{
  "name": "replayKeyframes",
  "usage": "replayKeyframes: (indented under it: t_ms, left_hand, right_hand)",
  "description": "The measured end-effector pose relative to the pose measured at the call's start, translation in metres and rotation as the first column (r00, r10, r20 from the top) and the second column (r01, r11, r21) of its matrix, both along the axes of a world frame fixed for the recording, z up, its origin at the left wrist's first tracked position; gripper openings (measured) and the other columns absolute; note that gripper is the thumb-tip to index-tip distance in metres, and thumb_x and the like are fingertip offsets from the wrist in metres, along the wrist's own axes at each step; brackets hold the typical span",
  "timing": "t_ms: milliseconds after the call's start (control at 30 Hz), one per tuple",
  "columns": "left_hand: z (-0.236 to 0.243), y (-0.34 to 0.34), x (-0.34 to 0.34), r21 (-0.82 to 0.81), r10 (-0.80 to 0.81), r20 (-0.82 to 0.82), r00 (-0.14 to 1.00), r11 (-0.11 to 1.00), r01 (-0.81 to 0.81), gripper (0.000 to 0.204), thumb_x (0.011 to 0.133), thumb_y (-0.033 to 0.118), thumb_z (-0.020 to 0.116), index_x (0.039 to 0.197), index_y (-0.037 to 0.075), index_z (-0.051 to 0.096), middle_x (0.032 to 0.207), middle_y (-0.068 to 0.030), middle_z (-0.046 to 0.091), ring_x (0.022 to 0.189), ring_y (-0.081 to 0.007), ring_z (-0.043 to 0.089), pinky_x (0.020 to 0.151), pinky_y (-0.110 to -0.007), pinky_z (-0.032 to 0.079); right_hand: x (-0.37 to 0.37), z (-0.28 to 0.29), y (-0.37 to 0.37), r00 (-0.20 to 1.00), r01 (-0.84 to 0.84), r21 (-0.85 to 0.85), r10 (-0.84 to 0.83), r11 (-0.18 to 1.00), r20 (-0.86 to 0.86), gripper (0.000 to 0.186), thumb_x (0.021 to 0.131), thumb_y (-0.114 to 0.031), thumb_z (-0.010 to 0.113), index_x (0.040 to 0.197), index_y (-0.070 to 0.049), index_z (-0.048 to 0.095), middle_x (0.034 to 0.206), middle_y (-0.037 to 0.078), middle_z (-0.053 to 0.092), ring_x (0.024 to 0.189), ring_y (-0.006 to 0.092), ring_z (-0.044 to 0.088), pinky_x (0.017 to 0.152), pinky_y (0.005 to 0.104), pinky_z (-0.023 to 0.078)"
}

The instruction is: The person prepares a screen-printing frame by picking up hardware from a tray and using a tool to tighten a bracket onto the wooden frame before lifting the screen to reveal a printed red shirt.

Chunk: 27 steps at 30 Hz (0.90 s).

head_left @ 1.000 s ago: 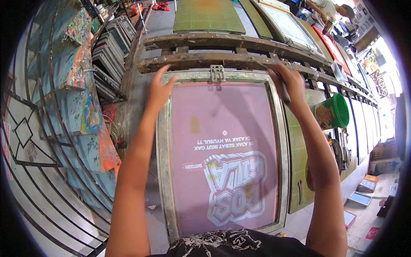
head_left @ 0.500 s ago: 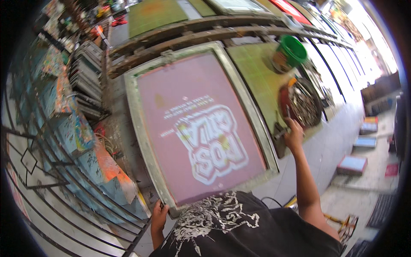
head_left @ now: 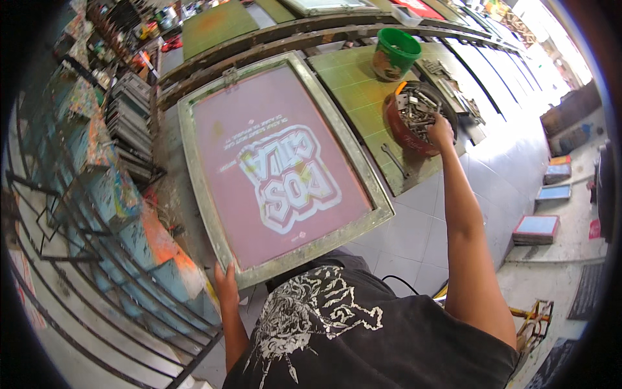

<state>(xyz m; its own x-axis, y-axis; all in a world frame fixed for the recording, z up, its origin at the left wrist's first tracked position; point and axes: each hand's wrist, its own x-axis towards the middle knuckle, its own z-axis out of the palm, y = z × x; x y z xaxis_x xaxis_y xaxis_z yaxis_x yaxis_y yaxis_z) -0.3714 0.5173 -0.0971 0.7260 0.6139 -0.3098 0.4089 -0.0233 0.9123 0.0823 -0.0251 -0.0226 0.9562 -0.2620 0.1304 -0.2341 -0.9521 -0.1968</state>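
Observation:
A large screen-printing frame (head_left: 382,214) with purple mesh and pale mirrored lettering lies in front of me, hinged by a clamp (head_left: 230,78) at its far edge. My left hand (head_left: 227,285) grips its near left corner, fingers over the edge. To the right, my right hand (head_left: 442,133) reaches into a round dark-red bowl (head_left: 414,141) heaped with small metal hardware (head_left: 418,110). Its fingers are bent down among the pieces; what they pinch is hidden. A spanner (head_left: 394,160) lies on the green board (head_left: 343,84) beside the bowl.
Behind the bowl stands a green bucket (head_left: 395,55), with flat metal pieces (head_left: 447,81) to its right. Wooden rails (head_left: 272,55) run across the far side. Black metal railing (head_left: 97,311) curves along the left. Stacked frames (head_left: 129,117) lean behind it.
My right hand has moved from the bowl's near left rim into the hardware. The spanner now lies uncovered on the board. My left hand stays at the frame's corner; the whole view has shifted.

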Motion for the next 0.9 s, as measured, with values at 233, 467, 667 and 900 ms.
replayKeyframes:
  t_ms: [233,467,667,900]
  left_hand:
    - [-0.008,-0.001,0.009,-0.137,0.081,0.095,0.992,0.988,-0.068,0.032,0.094,0.015,0.057,0.121,-0.003,0.055,0.111,-0.0103,0.061,0.101,-0.0192,0.056,0.090,-0.033,0.044]
    - [-0.003,-0.007,0.007,-0.222,0.183,0.138,0.973,0.963,-0.150,0.030,0.094,0.015,0.060,0.120,-0.001,0.057,0.105,-0.0060,0.063,0.093,-0.0125,0.057,0.084,-0.029,0.045]
    - [-0.007,-0.005,0.008,-0.152,0.163,0.114,0.980,0.978,-0.145,0.026,0.094,0.016,0.060,0.114,-0.001,0.059,0.100,-0.0054,0.064,0.089,-0.0128,0.058,0.081,-0.029,0.046]
    - [0.008,-0.005,0.010,-0.095,0.122,0.080,0.989,0.989,-0.114,0.033,0.094,0.017,0.059,0.121,-0.002,0.057,0.111,-0.0099,0.063,0.099,-0.0173,0.059,0.087,-0.031,0.046]
  right_hand:
    - [0.023,-0.023,-0.013,0.994,-0.085,0.014,0.086,0.996,-0.074,0.048,0.083,-0.015,0.056,0.131,-0.009,0.056,0.124,0.021,0.061,0.118,0.0378,0.056,0.099,0.0462,0.044]
    - [-0.158,-0.036,0.059,0.872,-0.466,0.407,0.486,0.786,0.059,0.045,0.090,-0.025,0.065,0.126,0.001,0.057,0.098,0.022,0.067,0.090,0.0324,0.066,0.081,0.0396,0.050]
    - [-0.230,-0.060,0.110,0.956,-0.026,0.869,0.266,0.494,-0.123,0.033,0.100,-0.029,0.053,0.106,0.003,0.060,0.076,0.003,0.054,0.070,0.0109,0.046,0.063,0.0300,0.041]
    - [-0.227,-0.064,0.110,0.976,-0.121,0.775,0.218,0.621,-0.022,0.035,0.099,-0.029,0.052,0.090,0.004,0.058,0.067,0.006,0.049,0.064,0.0153,0.047,0.059,0.0336,0.039]
